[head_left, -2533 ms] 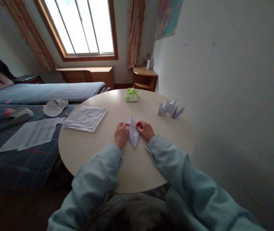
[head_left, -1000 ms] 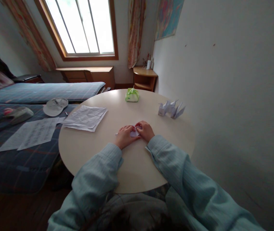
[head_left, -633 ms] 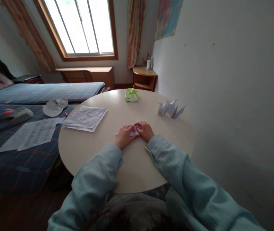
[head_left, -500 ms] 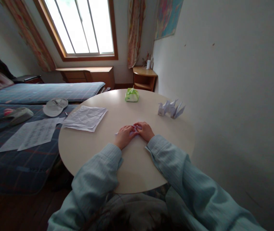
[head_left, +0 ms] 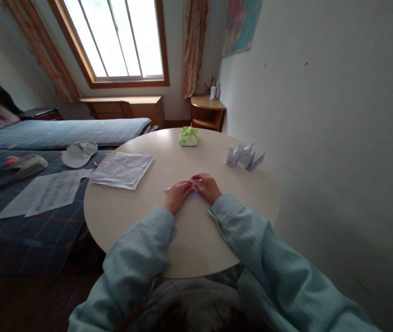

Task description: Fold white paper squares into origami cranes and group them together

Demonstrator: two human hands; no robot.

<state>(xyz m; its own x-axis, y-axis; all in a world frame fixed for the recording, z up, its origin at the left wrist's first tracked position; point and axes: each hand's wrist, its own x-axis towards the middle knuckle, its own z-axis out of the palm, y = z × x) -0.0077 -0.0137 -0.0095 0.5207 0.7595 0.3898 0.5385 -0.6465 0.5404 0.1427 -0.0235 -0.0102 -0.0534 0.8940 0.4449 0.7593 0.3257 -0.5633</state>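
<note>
Left fingers (head_left: 184,184) and right fingers (head_left: 200,176) pinching the paper (head_left: 193,195), mid-fold, I'd say; next calls for firm, even pressing.

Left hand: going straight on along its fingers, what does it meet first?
The folded paper that the left hand holds, then probably the right hand, just beyond. Fingers partly hide the paper, so the depth between them is unclear.
</note>
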